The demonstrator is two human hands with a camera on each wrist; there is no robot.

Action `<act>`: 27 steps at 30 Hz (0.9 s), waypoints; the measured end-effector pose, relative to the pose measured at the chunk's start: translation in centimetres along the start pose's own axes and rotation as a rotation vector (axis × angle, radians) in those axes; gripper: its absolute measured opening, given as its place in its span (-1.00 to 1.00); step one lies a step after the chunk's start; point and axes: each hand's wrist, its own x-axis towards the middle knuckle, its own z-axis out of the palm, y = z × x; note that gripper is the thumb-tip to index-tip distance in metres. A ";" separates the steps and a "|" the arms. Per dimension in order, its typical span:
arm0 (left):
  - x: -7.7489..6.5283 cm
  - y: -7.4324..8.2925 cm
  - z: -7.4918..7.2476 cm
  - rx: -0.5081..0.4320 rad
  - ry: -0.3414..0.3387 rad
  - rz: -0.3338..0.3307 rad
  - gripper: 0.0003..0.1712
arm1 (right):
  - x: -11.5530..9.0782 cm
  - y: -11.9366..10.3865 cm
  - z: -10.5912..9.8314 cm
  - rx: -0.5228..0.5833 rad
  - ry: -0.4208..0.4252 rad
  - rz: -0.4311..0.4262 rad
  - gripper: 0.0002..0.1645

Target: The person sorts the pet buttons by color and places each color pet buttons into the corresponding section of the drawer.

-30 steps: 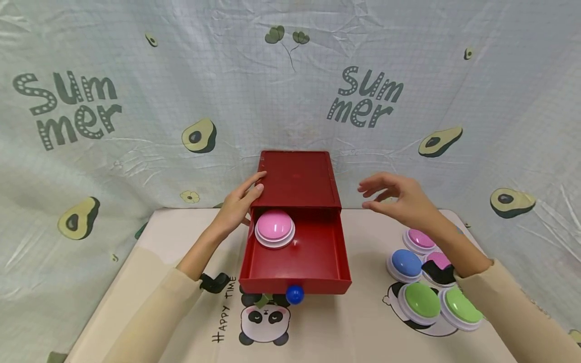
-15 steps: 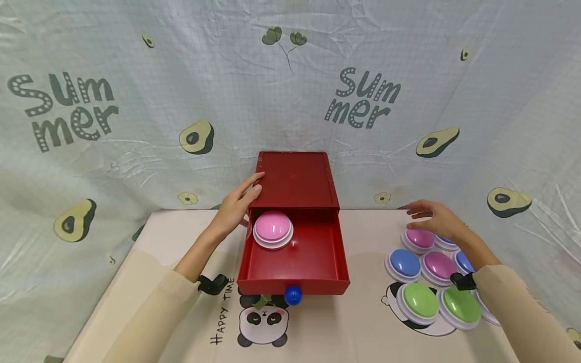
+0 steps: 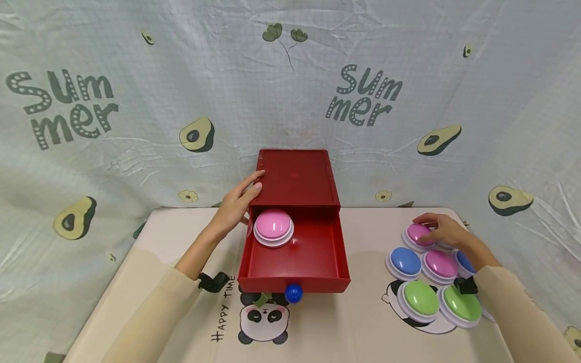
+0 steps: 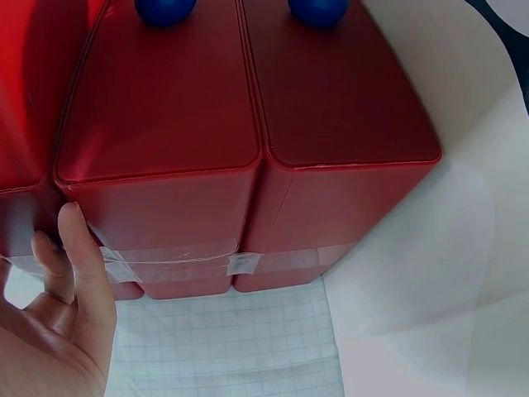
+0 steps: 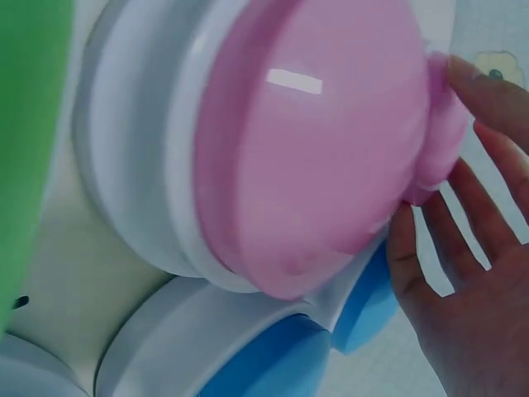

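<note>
A red drawer cabinet stands at the back of the table with its top drawer pulled out. A pink dome button with a white base sits in the drawer's back left corner. My left hand rests on the cabinet's left side, fingers extended; in the left wrist view its fingers touch the red side wall. At the right, my right hand has its fingers and thumb around the back pink button. In the right wrist view a nearer pink button partly blocks that grip.
Beside the right hand lie a blue button, another pink button and green buttons. More buttons are partly hidden under the right forearm. A blue knob sticks out from the drawer front. A patterned curtain hangs behind.
My right hand has moved right, away from the cabinet, then down onto the back pink button. The left hand keeps its place on the cabinet.
</note>
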 end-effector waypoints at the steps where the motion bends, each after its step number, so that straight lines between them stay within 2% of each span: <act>1: 0.0 0.0 0.0 0.000 0.001 0.000 -0.44 | 0.0 0.0 0.1 -0.005 0.004 -0.007 -0.22; 6: -0.1 0.0 0.0 0.001 0.003 0.002 -0.44 | -0.1 -0.2 0.6 -0.053 0.008 -0.009 -0.25; 11: 0.0 -0.1 0.0 -0.001 0.003 0.003 -0.44 | 0.0 -0.3 0.8 -0.089 -0.009 0.024 -0.22; 18: 0.0 -0.1 0.0 -0.003 0.004 0.006 -0.45 | -0.1 -0.4 0.8 -0.104 -0.002 0.046 -0.19; 27: 0.0 -0.1 0.0 -0.005 0.003 0.004 -0.45 | 0.1 -0.8 0.3 -0.097 0.054 -0.032 -0.20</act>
